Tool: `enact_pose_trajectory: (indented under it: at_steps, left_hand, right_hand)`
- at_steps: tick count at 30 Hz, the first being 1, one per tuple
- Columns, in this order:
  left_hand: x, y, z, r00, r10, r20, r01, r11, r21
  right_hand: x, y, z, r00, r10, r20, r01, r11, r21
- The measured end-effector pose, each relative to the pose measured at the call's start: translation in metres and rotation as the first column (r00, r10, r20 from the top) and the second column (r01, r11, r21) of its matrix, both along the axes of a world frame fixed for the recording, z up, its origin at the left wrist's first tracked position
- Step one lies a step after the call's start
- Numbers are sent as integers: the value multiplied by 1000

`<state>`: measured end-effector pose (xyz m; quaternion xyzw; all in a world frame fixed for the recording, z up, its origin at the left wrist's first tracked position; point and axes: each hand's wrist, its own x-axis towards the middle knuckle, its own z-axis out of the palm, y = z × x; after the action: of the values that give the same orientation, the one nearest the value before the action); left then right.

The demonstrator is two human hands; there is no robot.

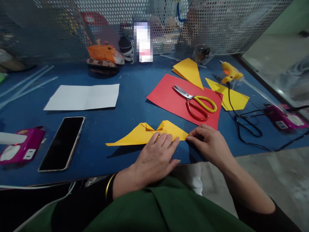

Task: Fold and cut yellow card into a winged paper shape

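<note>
A person in a green garment point(145, 212) works a folded yellow paper point(131, 135) at the near edge of a blue tabletop point(135, 100). The left hand point(156, 156), a gold bangle point(109, 187) at its wrist, lies across the sheet's lower edge, its grip open, fingers extended and pressed down. At the paper's right tip, the right hand point(211, 141) has its grip closed, pinching the point between thumb and fingers. Just beyond lies a red sheet point(161, 93) bearing scissors point(190, 96) with one yellow and one red handle, the blades pointing away to the left. A second yellow piece point(189, 72) and a third yellow piece point(238, 99) sit around its far side, near a yellow glue gun point(232, 74) trailing a black cord. To the left, a white sheet point(84, 97) lies beyond a dark-screened phone point(63, 143), while a perforated metal panel point(166, 45) lines the back.
</note>
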<state>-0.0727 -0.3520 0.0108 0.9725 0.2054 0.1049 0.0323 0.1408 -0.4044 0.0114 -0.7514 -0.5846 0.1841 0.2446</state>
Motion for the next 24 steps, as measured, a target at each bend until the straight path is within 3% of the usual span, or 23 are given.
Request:
enact_pose_trajectory:
  at_steps: [9,19,24]
  left_hand:
    - [0,-1,-5,1000,-5,11,5,1000,14]
    - [8,-2,0,1000,-9,-7,9,999,-38]
    - [7,-3,-2,1000,-9,-8,8,1000,-23]
  right_hand:
    - [-2,1,-5,991,31,130,-35,999,31]
    - [2,-6,-7,997,-40,67,35,997,69]
    - [6,-8,-3,997,-76,29,75,997,28]
